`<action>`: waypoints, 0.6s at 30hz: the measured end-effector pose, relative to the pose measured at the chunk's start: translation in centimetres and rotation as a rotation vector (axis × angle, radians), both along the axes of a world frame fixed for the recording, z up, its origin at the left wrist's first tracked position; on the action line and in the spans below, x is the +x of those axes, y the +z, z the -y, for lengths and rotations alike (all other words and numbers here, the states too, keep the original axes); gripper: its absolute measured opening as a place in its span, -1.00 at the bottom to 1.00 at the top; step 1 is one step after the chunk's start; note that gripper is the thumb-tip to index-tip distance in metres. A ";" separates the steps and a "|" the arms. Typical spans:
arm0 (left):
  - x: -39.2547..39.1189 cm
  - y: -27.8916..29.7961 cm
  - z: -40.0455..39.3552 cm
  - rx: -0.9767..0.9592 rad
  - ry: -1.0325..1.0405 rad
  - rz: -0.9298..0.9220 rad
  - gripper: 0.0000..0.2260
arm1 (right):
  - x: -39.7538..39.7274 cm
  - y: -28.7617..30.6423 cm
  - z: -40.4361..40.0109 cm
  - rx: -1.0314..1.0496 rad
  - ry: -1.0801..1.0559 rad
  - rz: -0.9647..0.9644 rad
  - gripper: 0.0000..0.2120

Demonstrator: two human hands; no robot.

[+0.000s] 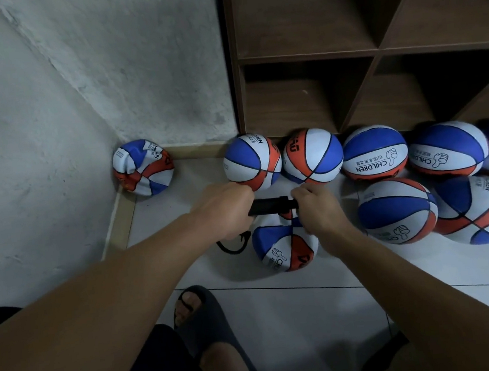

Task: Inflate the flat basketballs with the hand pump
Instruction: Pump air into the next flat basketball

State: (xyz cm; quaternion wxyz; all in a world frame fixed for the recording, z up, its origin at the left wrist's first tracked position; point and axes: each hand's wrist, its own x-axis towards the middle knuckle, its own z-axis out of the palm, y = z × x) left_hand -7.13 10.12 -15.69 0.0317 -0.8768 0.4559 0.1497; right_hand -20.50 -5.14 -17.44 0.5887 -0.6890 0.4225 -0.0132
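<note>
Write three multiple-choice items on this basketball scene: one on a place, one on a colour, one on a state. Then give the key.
1. Where does the crumpled flat blue, white and orange basketball lie?
A. In the corner where the two grey walls meet
B. On a shelf
C. Under the sandal

2. What colour is the short plastic hand pump?
A. Red
B. Black
C. Yellow

3. What are the hands doing?
A. Both hang idle
B. Both press a ball
C. The left hand and right hand each grip one end of the pump

Key: 1 A, it sits against the skirting in the corner, apart from the other balls. 2 B, the barrel between the hands is black. 3 C, fingers curl round each end, above the half-flat basketball on the white tiled floor.
</note>
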 end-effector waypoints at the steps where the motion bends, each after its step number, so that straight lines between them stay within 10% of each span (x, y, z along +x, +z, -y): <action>1: 0.3 0.1 -0.1 -0.010 0.014 -0.016 -0.78 | -0.2 0.2 0.9 -0.008 -0.027 -0.011 -0.82; 18: -0.1 -0.1 -0.2 -0.017 0.091 0.018 -0.86 | 0.3 1.1 0.5 -0.040 -0.148 0.065 -0.84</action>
